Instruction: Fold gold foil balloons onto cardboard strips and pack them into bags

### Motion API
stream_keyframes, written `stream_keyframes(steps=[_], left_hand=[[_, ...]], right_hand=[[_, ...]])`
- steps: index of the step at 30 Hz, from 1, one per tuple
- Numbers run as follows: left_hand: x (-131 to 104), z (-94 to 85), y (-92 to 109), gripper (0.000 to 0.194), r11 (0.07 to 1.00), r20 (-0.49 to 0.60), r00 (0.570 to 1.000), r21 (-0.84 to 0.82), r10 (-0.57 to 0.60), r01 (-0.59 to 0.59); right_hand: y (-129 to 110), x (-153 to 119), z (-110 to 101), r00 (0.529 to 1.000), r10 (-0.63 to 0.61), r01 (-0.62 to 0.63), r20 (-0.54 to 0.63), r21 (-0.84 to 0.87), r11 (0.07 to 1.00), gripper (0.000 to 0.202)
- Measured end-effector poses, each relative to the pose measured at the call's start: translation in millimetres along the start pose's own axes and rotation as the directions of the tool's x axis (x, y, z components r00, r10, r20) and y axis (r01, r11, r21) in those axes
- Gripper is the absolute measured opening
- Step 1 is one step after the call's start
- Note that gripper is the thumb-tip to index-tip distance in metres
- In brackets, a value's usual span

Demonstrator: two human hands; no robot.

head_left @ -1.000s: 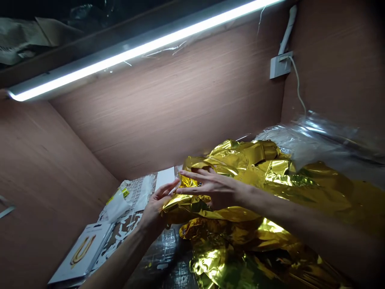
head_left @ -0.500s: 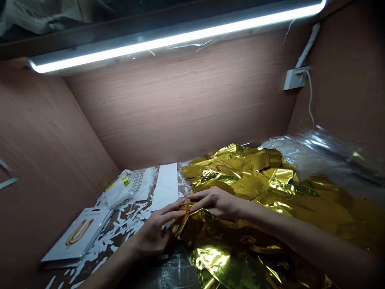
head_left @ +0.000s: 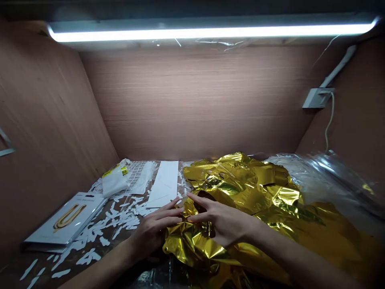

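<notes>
A crumpled gold foil balloon (head_left: pixel 192 245) lies at the near side of a larger heap of flat gold foil balloons (head_left: pixel 252 172). My left hand (head_left: pixel 152 228) comes in from the lower left and pinches its upper left edge, the thumb mostly hidden. Facing it, my right hand (head_left: pixel 225 222) has its fingers closed on the same foil, with the index finger extended along the top. The fingertips of both hands are close together but apart. Some of the foil between them is hidden by the fingers.
Flat packages with a gold U picture (head_left: pixel 67 218) lie at left. White paper slips (head_left: pixel 120 216) are scattered beside a white card strip (head_left: pixel 164 182) and white plastic packets (head_left: pixel 116 182). Clear plastic bags (head_left: pixel 319 176) lie at right, under a wall socket (head_left: pixel 319 97). A lamp (head_left: pixel 210 33) hangs above.
The view has levelled and shifted. The gold foil under my hands has been moved and crumpled differently, with more of it bunched up below the fingers. My right hand has turned and spread slightly.
</notes>
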State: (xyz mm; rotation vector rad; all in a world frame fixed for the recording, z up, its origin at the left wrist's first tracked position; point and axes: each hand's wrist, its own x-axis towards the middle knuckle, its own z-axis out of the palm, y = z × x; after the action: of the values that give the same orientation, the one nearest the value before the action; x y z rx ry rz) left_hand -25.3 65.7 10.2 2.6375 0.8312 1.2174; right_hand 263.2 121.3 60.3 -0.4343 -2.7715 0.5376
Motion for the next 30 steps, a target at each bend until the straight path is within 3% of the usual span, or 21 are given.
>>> stream_keyframes(steps=[2, 6, 8, 12, 14, 16, 20, 22, 25, 30], left_hand=[[0, 0.8, -2, 0.047, 1.000, 0.027, 1.000, -0.001, -0.009, 0.009], [-1, 6.9, -6, 0.067, 1.000, 0.125, 0.992, -0.002, 0.007, -0.007], [-1, 9.1, -9, 0.072, 0.999, 0.160, 0.986, -0.013, 0.043, -0.042], [-2, 6.1, -12, 0.062, 0.998, 0.228, 0.972, -0.004, 0.060, -0.060], [-2, 2.7, -12, 0.058, 0.999, 0.269, 0.962, 0.001, 0.048, -0.050], [-1, 0.1, -9, 0.056, 0.999, 0.291, 0.956, -0.010, 0.036, -0.034], [1, -0.4, -4, 0.058, 1.000, 0.293, 0.956, -0.007, -0.022, 0.025], [0, 0.6, -2, 0.059, 0.999, 0.315, 0.948, 0.001, -0.052, 0.054], [0, 2.5, 2, 0.055, 0.998, 0.365, 0.929, -0.001, -0.064, 0.070], [6, 7.7, 14, 0.040, 0.998, 0.418, 0.906, 0.054, -0.062, 0.044]], right_hand=[[-5, -1, -2, 0.999, -0.003, 0.003, 0.032, -0.008, 1.000, 0.077], [-14, -2, 2, 0.997, 0.032, -0.026, 0.067, -0.086, 0.996, 0.093], [-13, -3, 6, 0.994, 0.074, -0.062, 0.086, -0.132, 0.989, 0.091], [3, -9, 5, 0.974, 0.227, -0.222, 0.004, -0.178, 0.959, 0.084], [12, -15, -2, 0.948, 0.310, -0.318, -0.071, -0.213, 0.924, 0.084], [19, -22, -14, 0.919, 0.388, -0.392, -0.070, -0.251, 0.885, 0.073], [25, -31, -42, 0.847, 0.520, -0.492, 0.109, -0.208, 0.845, 0.032], [29, -32, -55, 0.799, 0.568, -0.540, 0.195, -0.183, 0.822, 0.024], [39, -33, -67, 0.731, 0.622, -0.588, 0.281, -0.204, 0.783, 0.035], [58, -38, -70, 0.678, 0.671, -0.644, 0.299, -0.198, 0.739, 0.058]])
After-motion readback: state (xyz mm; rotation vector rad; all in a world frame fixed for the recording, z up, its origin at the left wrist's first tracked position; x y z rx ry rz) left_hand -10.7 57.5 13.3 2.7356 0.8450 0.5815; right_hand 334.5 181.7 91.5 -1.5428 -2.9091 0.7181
